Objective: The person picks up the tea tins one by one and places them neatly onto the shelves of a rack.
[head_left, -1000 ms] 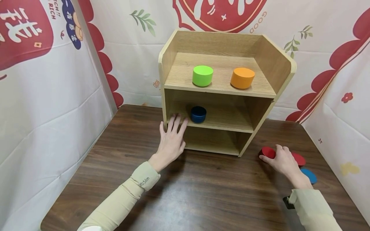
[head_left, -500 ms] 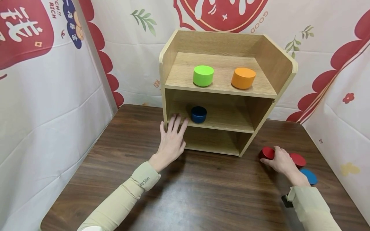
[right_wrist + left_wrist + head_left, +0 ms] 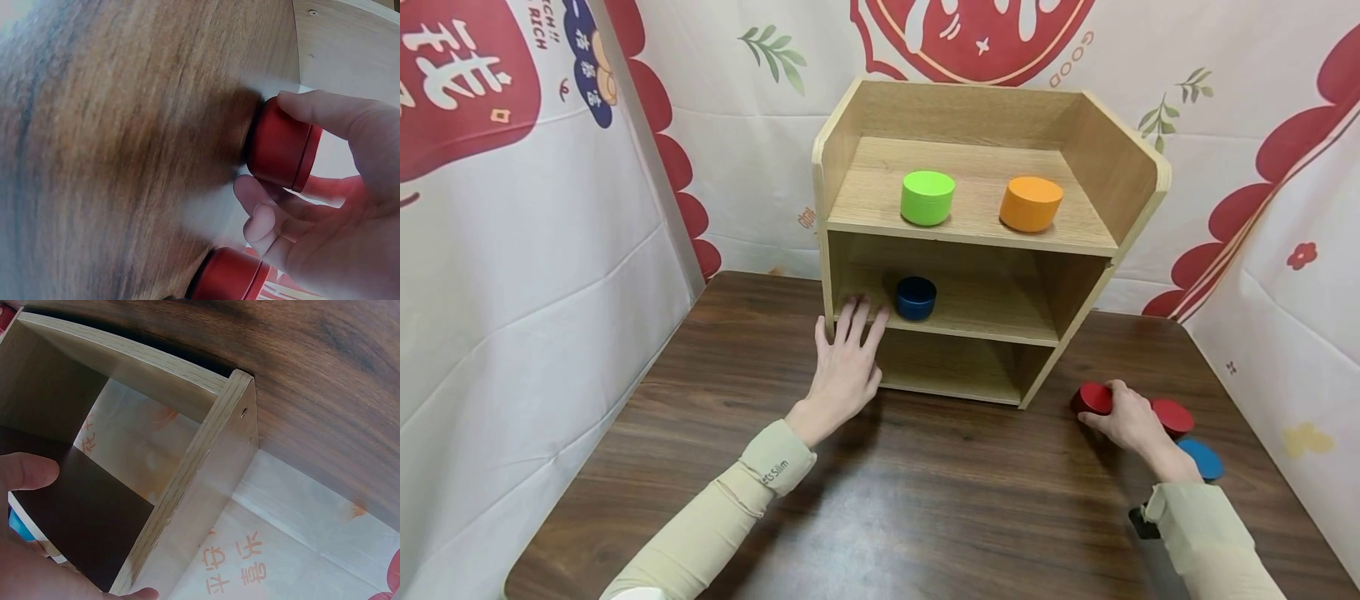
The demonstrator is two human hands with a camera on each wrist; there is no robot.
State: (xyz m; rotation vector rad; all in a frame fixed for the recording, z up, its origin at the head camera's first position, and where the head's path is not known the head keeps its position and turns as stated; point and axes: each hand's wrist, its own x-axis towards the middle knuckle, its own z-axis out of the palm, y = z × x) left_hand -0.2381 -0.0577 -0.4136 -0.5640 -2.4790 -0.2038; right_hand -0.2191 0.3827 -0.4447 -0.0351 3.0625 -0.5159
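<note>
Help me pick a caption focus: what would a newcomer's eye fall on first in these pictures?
Probably the vivid lime-green canister and orange canister, side by side on the top level of the wooden shelf unit, upper middle in the head view. Next, likely the red canister in the person's right grip, low to the right of the shelf unit. The dark blue canister, the only one on the middle level, stands out less.

From above and before the three-tier wooden shelf (image 3: pixel 981 287), the head camera is looking forward and down. Very near, the left wrist camera is facing its lower left corner. Right of the shelf, the sideways-tilted right wrist camera is sharing a red lidded tin (image 3: pixel 278 147) with the head view.
</note>
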